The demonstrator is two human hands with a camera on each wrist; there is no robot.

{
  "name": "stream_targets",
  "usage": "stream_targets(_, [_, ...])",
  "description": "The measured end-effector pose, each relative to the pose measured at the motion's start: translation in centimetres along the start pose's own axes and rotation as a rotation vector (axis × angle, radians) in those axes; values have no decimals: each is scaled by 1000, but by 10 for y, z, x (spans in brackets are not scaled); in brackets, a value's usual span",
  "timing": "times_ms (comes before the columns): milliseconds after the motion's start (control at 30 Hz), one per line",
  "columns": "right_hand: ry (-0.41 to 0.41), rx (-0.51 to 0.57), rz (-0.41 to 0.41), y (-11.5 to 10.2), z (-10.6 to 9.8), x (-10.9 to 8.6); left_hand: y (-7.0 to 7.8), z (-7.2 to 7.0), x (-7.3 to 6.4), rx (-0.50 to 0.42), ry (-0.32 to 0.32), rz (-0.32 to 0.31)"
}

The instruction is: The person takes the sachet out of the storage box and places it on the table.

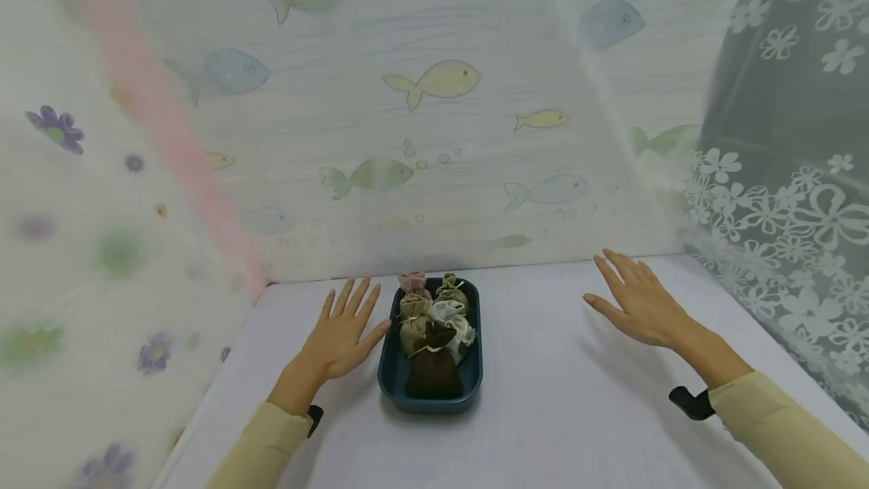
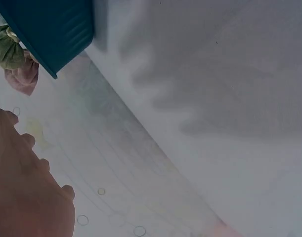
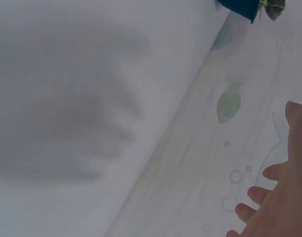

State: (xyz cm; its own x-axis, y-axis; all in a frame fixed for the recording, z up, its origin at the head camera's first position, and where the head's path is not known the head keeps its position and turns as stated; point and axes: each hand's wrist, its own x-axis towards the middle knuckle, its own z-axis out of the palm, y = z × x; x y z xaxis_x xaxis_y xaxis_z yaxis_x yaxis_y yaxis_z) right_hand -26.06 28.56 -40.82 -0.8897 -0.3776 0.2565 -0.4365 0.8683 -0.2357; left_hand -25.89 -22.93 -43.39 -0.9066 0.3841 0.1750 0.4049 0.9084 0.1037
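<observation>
A dark blue tray (image 1: 431,404) stands on the white table, holding several small drawstring pouches. A dark brown pouch (image 1: 434,376) lies at its near end. Behind it are a white pouch (image 1: 462,334), a tan pouch (image 1: 411,330), an olive green pouch (image 1: 450,291) and a pink pouch (image 1: 412,282). To the left of the tray, my left hand (image 1: 339,338) is held with its fingers spread, the thumb close to the tray's wall; whether they touch I cannot tell. Well to the right, my right hand (image 1: 638,308) hovers above the table with straight fingers, holding nothing.
A white cloth covers the table (image 1: 536,398). Behind it hangs a pale curtain (image 1: 448,210) with drawn fish. Flowered fabric (image 1: 102,270) borders the left side, and a sheer flowered curtain (image 1: 801,247) the right. Dark straps show at both wrists.
</observation>
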Motion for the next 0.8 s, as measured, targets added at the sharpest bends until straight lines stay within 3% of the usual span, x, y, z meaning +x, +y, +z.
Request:
stream_targets(400, [-19,216,-12,-38,11,3,9,5,-9,-45,-9,54])
stream_targets(800, [-72,318,-25,-61,26,7,15,4,-17,-48,-35,63])
